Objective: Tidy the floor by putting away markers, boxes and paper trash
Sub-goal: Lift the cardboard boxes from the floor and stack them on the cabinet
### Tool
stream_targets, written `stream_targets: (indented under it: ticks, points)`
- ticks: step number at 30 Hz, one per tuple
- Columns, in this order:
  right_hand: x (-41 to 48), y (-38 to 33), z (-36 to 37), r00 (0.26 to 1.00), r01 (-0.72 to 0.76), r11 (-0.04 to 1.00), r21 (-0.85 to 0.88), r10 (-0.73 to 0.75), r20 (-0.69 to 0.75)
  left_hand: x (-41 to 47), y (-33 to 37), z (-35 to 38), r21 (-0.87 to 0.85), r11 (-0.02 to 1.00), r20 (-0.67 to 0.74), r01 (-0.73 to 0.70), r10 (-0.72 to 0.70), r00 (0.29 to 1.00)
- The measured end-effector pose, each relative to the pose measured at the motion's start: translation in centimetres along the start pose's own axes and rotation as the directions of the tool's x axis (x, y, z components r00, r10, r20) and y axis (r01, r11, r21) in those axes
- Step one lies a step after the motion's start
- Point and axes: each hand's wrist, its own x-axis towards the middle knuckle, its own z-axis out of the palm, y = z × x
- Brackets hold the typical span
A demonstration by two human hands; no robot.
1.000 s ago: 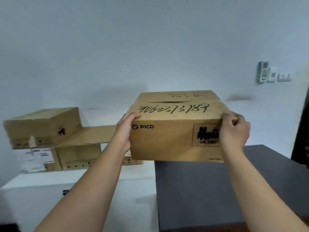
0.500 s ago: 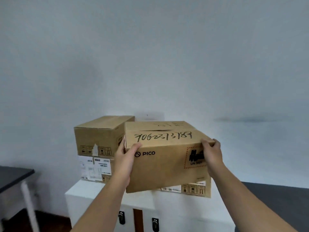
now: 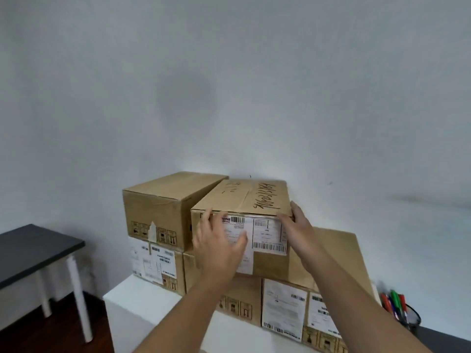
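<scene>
Cardboard box (image 3: 244, 200): top tier, resting on the lower boxes (image 3: 242, 299) over the white cabinet (image 3: 142, 299). Risk: it sits skewed, its left edge hard by the neighbour box (image 3: 163, 207). A strong shove may knock that one leftward, or leave this one overhanging the front. Left hand (image 3: 219, 248) is spread flat on the labelled face. Right hand (image 3: 297, 230) is laid against the front right corner, fingers nearly straight. Looks: plain brown, scrawled digits on top, white shipping labels.
</scene>
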Motion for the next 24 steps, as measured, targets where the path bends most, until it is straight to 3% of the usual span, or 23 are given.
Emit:
stream_targets:
  ticks: [3,8,12,19,22,24]
  points:
    - [0.3,2.2,1.1,0.988,0.157,0.972,-0.175,-0.153,0.033,4.0,-2.0,0.4,0.227,0.967,0.255,-0.114,0.054,0.966]
    - [2.0,3.3,3.5,0.970,0.240,0.929,-0.282,-0.240,0.035,8.3,-3.8,0.7,0.208,0.962,0.401,-0.179,0.083,0.912]
    - [2.5,3.8,4.3,0.965,0.253,0.900,-0.355,-0.263,0.020,8.9,-5.4,1.5,0.222,0.952,0.359,-0.211,0.121,0.925]
    - [1.0,2.4,4.9,0.977,0.181,0.924,-0.337,-0.207,-0.042,9.3,-5.5,1.2,0.265,0.915,0.365,-0.305,0.197,0.910]
    - [-1.0,1.5,4.3,0.978,0.118,0.905,-0.409,-0.177,-0.110,8.3,-4.3,1.2,0.152,0.900,0.295,-0.408,0.353,0.888]
    - [-3.0,1.9,2.8,0.958,0.049,0.890,-0.454,-0.171,-0.230,6.4,-1.9,1.5,-0.022,0.858,0.241,-0.512,0.502,0.831]
